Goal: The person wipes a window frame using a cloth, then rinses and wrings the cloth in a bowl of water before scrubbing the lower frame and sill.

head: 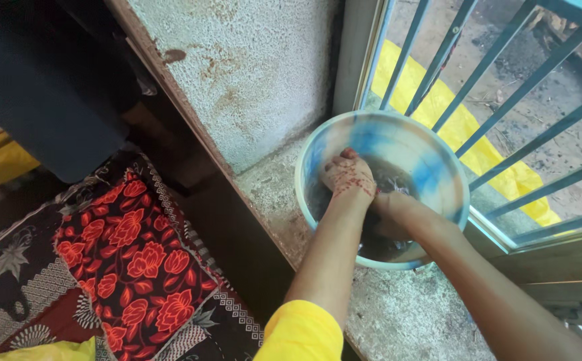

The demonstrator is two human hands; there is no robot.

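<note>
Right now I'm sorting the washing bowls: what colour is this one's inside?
Pale with blue streaks, bowl, head view.

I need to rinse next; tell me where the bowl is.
In the head view, the blue-white bowl sits right of centre on the stone sill, beside the window bars, both hands inside.

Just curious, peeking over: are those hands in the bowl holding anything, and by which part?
It cannot be told. Both the left hand and the right hand reach into dark water in the bowl, which hides any hold.
</note>
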